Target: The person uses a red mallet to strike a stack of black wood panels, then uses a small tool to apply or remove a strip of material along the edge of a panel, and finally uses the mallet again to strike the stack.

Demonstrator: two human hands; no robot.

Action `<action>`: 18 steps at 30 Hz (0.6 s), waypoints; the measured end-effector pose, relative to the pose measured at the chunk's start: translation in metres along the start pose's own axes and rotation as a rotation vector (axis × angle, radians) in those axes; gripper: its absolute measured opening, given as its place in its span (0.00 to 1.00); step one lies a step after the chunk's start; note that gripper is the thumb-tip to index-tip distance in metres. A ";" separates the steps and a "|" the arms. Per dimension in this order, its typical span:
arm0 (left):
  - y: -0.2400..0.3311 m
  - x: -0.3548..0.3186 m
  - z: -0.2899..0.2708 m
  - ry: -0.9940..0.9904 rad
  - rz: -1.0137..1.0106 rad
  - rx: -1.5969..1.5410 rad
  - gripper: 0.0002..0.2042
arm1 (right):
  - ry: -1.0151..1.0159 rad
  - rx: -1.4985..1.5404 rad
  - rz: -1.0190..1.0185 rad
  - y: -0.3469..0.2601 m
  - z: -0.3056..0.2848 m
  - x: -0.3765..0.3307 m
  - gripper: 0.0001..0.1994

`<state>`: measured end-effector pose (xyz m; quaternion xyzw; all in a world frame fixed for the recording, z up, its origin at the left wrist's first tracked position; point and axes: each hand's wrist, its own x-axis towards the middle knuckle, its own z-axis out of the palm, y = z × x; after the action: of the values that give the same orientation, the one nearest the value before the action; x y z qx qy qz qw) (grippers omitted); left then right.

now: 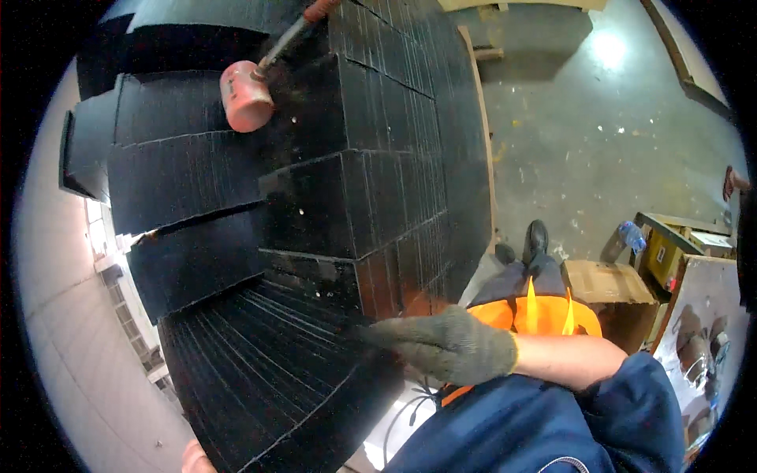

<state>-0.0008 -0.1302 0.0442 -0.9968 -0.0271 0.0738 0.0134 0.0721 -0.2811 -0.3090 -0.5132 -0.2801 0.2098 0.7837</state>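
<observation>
A big stack of black rectangular blocks (339,173) fills the left and middle of the view, laid in stepped rows. My right hand (445,343), in a grey-green knit glove, lies flat against the side of a block in the lower rows, fingers pointing left, gripping nothing. A mallet with a pale orange head (246,96) rests against the upper blocks. Its metal handle (288,39) runs up to the top edge, and whatever holds it is out of view. My left hand is not visible.
My blue sleeve (599,410), an orange vest (544,315) and a black shoe (536,236) show at the lower right. A cardboard box (603,284) and a plastic bottle (631,234) sit on the concrete floor (591,142). A small pinkish shape (193,457) at the bottom edge is unclear.
</observation>
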 end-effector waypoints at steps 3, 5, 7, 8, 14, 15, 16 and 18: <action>-0.004 0.009 0.002 0.019 0.118 -0.028 0.25 | 0.036 -0.024 0.264 0.005 0.001 -0.007 0.20; -0.004 0.012 0.002 -0.028 0.179 -0.033 0.24 | 0.077 -0.224 0.151 0.002 -0.001 -0.010 0.19; -0.001 0.011 0.005 0.055 0.194 0.002 0.23 | 0.100 -0.274 -0.022 -0.009 -0.009 -0.002 0.18; 0.001 0.010 0.005 0.079 0.191 0.022 0.23 | 0.100 -0.322 -0.097 -0.018 -0.014 0.006 0.18; -0.007 0.017 0.004 0.078 0.229 -0.208 0.25 | -0.144 -1.138 -0.730 -0.054 -0.041 0.156 0.17; -0.011 0.018 0.004 0.069 0.231 -0.227 0.25 | -0.211 -1.209 -0.798 -0.051 -0.040 0.180 0.17; -0.015 0.016 0.005 0.068 0.226 -0.248 0.26 | -0.273 -1.258 -0.760 -0.046 -0.039 0.199 0.16; -0.021 0.012 0.011 0.234 0.266 -0.228 0.16 | -0.379 -1.314 -0.731 -0.031 -0.035 0.226 0.14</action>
<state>0.0081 -0.1086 0.0326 -0.9884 0.0982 -0.0450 -0.1064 0.2667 -0.1777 -0.2408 -0.7031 -0.6279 -0.1871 0.2764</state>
